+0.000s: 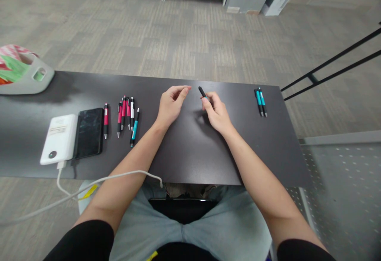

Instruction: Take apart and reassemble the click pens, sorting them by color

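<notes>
My right hand (217,111) is closed around a pen (202,91) above the dark table; its black end points up and to the left, and a bit of teal shows by the fingers. Across a small gap, my left hand (172,104) hovers with fingers stretched toward the pen, thumb apart from them, holding nothing I can see. Left of that hand lie a teal pen (135,128), a white pen (132,114) and several red pens (124,112). Another red pen (106,121) lies apart from them. Two teal pens (261,102) rest side by side at the right.
A white power bank (58,139) and a black phone (88,133) lie at the left of the table (190,162). A white cable (119,175) runs from the power bank across my left forearm. A pale basket (35,79) with cloths stands at the far left; black bars (333,70) rise at the right.
</notes>
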### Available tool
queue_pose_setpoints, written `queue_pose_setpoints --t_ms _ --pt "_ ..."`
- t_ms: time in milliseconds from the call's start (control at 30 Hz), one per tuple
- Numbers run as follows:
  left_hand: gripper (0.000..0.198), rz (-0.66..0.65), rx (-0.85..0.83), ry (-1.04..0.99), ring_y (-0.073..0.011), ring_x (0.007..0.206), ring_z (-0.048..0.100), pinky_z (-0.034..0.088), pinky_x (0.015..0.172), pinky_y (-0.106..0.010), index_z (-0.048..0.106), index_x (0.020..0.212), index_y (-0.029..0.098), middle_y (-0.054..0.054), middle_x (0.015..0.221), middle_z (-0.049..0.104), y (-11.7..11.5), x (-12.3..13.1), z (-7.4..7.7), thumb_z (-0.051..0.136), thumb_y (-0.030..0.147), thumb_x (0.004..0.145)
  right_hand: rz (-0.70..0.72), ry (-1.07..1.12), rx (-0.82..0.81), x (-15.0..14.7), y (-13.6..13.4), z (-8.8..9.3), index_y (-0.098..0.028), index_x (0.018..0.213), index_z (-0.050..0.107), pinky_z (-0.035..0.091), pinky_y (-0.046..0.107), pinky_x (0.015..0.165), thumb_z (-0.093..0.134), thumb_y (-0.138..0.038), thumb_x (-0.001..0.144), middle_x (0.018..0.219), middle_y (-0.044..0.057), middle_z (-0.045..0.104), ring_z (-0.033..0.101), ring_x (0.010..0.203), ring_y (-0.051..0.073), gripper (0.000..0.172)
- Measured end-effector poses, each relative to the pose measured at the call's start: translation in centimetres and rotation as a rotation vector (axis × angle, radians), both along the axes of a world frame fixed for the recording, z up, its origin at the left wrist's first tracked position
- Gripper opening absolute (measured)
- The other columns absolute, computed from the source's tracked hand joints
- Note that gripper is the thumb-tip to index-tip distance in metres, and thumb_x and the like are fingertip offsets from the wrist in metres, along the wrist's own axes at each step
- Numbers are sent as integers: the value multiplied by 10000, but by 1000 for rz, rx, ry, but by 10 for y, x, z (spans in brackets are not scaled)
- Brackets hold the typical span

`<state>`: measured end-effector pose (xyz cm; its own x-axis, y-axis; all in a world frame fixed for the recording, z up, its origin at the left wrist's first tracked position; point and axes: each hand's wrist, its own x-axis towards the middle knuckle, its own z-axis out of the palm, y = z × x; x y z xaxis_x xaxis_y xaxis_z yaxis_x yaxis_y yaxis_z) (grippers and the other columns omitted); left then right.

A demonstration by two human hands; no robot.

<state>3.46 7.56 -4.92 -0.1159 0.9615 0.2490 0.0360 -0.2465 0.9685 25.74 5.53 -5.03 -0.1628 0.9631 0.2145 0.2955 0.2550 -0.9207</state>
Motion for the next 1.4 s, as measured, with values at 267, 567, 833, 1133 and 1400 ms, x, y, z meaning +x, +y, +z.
queue_pose_setpoints --t_ms 267,567,833,1133,1400 --pt "117 -102 -184 818 -332 1150 851 581 1228 -556 927 1045 299 -61 1264 932 -2 -27 20 904 185 1057 -58 -15 -20 18 7 7 -321 1174 750 532 401 856 801 -884 1104 839 -24 652 595 813 242 570" --pt "164 -126 -228 881 -358 1163 822 476 1277 -642 960 1167 303 -83 1403 883 0 -35 23 990 272 1009 34 13 -113 20 6 15 -311 1110 796 448 406 779 804 -980 1056 822 -9 634 561 783 246 671" --pt "376 -120 -69 502 -393 1190 878 619 1191 -607 984 1275 393 -87 1458 936 6 -45 11 1069 559 949 176 248 -294 8 -5 26 -339 963 729 242 380 644 828 -977 1066 704 -54 424 306 635 196 654" --pt "587 -525 -40 -158 -346 1251 951 762 1167 -497 1015 1343 430 -62 1348 1001 -7 -7 22 1027 893 982 402 609 -626 -23 -30 49 -300 959 710 81 309 578 926 -780 1055 729 -106 250 69 635 142 535" --pt "631 -460 -93 -248 -318 1039 925 774 981 -475 981 1129 380 -53 1094 988 -17 8 24 1027 974 920 415 607 -714 -24 -33 48 -297 982 680 88 284 581 930 -760 1069 731 -126 208 50 639 135 533"
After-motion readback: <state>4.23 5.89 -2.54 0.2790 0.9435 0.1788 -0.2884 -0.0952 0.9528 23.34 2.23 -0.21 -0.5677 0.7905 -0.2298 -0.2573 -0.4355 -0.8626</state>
